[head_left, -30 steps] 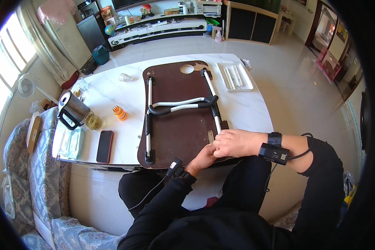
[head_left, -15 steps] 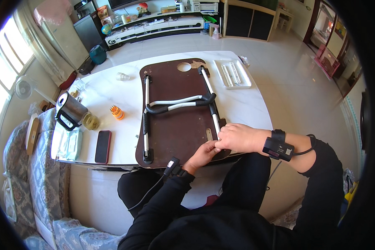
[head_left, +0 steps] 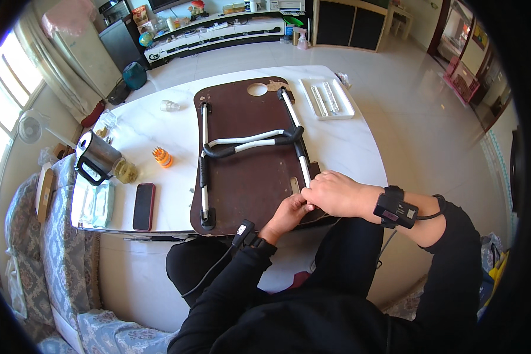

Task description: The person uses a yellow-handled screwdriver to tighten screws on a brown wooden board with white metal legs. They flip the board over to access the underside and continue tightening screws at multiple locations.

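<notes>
head view: seen from where i stand, the clock's centre is a dark brown, round-cornered board (head_left: 248, 183) lying on a white, marble-patterned table (head_left: 360, 141). a folded frame of white and black tubing (head_left: 256, 143) lies on it, with straight lengths along the 3 and 9 o'clock sides and curved bars crossing between. both bare hands are at 4 o'clock: the right hand (head_left: 336, 193) has its fingers curled over the lower end of the 3 o'clock tube, and the left hand (head_left: 288, 216) sits just beside it at the board's edge, thumb and fingers drawn in close. the fingertips hide whatever is between them, so i cannot tell if either one grips anything. a shallow white rectangular tray (head_left: 349, 112) rests at 2 o'clock, and a small clear glass (head_left: 170, 105) lies at 10. toward 9 stand an orange plastic holder (head_left: 165, 159) and, farther out, a silver electric kettle with a black handle (head_left: 103, 152). a dark phone with a red edge (head_left: 143, 206) lies at 8 o'clock.
</notes>
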`<control>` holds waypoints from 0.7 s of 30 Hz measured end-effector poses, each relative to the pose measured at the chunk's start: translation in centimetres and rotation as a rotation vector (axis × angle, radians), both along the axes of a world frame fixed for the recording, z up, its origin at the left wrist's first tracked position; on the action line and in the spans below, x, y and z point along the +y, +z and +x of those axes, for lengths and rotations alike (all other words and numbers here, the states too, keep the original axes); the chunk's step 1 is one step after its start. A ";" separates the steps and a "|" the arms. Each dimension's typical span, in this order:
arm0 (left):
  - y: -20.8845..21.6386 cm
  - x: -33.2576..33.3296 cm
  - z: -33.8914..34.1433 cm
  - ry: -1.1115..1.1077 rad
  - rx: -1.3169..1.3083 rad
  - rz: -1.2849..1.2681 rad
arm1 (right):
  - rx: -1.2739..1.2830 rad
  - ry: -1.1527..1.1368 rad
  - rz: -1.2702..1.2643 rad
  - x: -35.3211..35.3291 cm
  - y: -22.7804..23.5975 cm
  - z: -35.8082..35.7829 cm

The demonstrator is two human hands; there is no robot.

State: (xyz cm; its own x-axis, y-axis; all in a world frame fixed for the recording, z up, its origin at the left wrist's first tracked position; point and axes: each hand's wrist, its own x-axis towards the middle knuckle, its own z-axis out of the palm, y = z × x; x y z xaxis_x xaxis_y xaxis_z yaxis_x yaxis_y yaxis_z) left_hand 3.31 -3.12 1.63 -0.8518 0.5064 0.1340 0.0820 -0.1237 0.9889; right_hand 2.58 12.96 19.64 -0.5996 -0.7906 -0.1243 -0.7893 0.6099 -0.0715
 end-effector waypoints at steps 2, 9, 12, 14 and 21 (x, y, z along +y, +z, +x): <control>0.3 -0.1 0.2 -0.005 -0.062 0.016 | 0.168 0.126 -0.054 0.3 -0.4 0.3; 0.6 -0.2 0.3 -0.021 -0.003 0.075 | 0.188 0.222 -0.190 -0.1 0.5 0.4; -0.2 0.0 0.0 0.001 0.036 0.015 | -0.014 -0.154 0.161 -0.4 0.7 0.5; -0.7 0.0 -0.1 0.012 0.042 -0.037 | -0.063 -0.130 0.066 -0.3 0.5 0.7; -0.6 -0.5 -0.1 0.053 0.140 -0.019 | 0.041 0.104 -0.113 1.0 0.4 0.6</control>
